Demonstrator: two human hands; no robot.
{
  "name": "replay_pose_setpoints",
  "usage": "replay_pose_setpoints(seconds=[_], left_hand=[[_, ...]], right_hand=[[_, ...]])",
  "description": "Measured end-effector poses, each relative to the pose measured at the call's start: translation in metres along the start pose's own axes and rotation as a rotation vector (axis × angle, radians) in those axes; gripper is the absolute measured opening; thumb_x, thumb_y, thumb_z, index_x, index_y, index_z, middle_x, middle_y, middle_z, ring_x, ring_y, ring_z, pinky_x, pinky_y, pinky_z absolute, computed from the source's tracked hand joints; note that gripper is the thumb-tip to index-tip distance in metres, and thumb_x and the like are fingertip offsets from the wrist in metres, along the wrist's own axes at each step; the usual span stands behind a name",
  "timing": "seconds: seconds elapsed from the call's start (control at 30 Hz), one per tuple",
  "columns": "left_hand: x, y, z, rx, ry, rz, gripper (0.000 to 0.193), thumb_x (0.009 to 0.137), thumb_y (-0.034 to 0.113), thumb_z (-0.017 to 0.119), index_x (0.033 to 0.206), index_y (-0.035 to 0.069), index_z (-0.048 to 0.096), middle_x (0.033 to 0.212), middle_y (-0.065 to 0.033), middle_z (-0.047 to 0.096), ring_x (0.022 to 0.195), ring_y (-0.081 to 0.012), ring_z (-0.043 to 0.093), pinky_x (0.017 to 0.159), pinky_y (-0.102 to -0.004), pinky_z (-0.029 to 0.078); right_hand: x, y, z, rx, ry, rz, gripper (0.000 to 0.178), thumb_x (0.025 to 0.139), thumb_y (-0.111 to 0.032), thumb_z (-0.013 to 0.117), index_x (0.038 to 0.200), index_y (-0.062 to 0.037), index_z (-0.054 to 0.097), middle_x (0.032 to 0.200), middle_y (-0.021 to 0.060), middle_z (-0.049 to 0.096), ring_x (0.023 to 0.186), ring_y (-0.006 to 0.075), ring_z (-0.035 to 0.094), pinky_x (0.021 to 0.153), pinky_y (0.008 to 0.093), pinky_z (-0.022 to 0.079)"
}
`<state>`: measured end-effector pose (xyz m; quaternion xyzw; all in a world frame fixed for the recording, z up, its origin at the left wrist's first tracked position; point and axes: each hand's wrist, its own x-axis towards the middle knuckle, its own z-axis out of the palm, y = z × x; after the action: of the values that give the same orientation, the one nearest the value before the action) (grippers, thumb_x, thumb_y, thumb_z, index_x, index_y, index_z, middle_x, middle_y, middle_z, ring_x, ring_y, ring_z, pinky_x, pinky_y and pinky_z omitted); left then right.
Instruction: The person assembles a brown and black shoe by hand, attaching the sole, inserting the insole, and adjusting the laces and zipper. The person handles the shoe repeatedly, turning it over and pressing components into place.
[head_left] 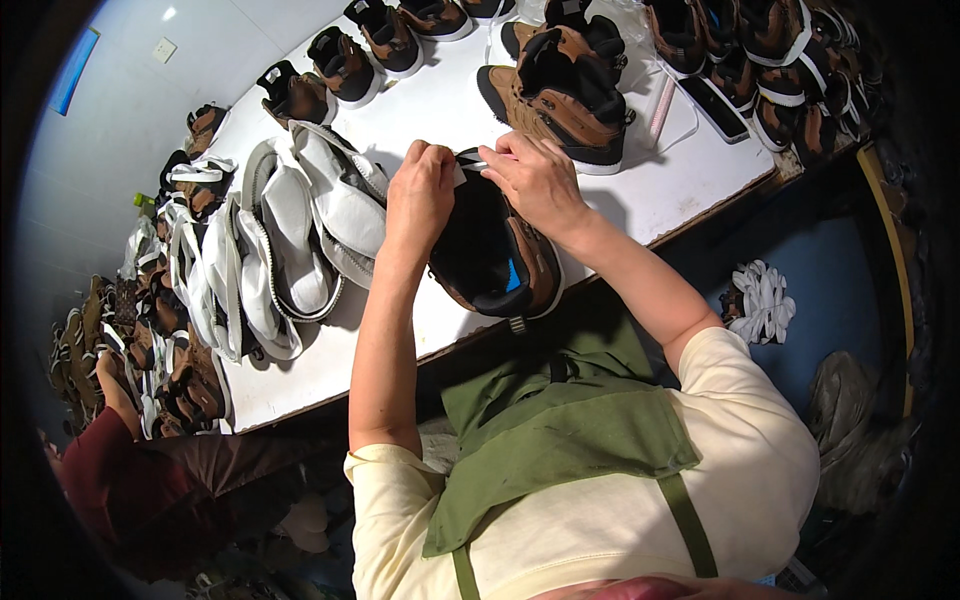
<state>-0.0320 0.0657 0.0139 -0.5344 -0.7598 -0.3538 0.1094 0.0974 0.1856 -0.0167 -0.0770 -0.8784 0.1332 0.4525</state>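
On the near edge of the white table, a brown and black shoe (540, 265) stands with its heel loop towards me and its opening facing up. A blue patch shows inside it. At its far end my left hand (422, 195) is closed in a pinch on the left of the shoe's upper edge, next to a small white tab (460, 175). My right hand (537, 182) pinches the upper edge from the right. A short dark strip with a white line spans the gap between my fingertips. My hands partly cover the shoe's front.
White padded shoe-shaped pieces (290, 235) are bunched to the left. Beyond the hands sits a tan and black boot (565, 105). Several shoes (345, 68) line the far edge. A phone (713, 108) lies right, near piled shoes (790, 60). Another person's arm (120, 395) reaches in at the left.
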Motion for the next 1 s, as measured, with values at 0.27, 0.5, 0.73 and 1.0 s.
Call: replay_pose_setpoints(seconds=[0.27,0.5,0.73,1.0], left_hand=[[0.000,0.005,-0.003,0.043,-0.044,-0.047,0.009,0.088,0.007,0.059,0.091,0.000,0.064,0.092,-0.0154,0.060,0.080,-0.0363,0.063,0.072,-0.0431,0.051],[0.000,0.009,-0.004,0.045,-0.051,-0.042,0.011,0.083,0.010,0.062,0.091,0.002,0.065,0.091,-0.0138,0.061,0.080,-0.0353,0.063,0.072,-0.0419,0.051],[-0.001,0.014,0.002,0.188,-0.010,0.019,0.010,0.081,0.011,0.063,0.090,0.007,0.065,0.090,-0.0096,0.062,0.076,-0.0325,0.064,0.067,-0.0418,0.053],[-0.001,0.011,0.003,0.182,0.005,0.022,0.008,0.082,0.010,0.063,0.089,0.005,0.064,0.089,-0.0105,0.061,0.075,-0.0331,0.064,0.066,-0.0418,0.052]], right_hand=[[0.001,0.000,0.000,0.005,0.009,-0.019,0.027,0.075,-0.012,0.077,0.102,-0.0066,0.071,0.087,0.0026,0.059,0.075,0.0193,0.059,0.066,0.0346,0.044],[-0.004,-0.002,-0.001,0.017,-0.004,0.019,0.028,0.075,-0.010,0.076,0.103,-0.0064,0.071,0.089,0.0027,0.059,0.075,0.0209,0.059,0.068,0.0353,0.045],[-0.005,-0.002,-0.004,-0.006,-0.007,0.031,0.029,0.075,-0.008,0.076,0.104,-0.0056,0.071,0.089,0.0033,0.058,0.074,0.0219,0.059,0.069,0.0359,0.046],[-0.005,-0.001,-0.003,0.030,0.024,0.029,0.028,0.074,-0.008,0.077,0.102,-0.0052,0.071,0.089,0.0031,0.059,0.073,0.0219,0.059,0.068,0.0359,0.045]])
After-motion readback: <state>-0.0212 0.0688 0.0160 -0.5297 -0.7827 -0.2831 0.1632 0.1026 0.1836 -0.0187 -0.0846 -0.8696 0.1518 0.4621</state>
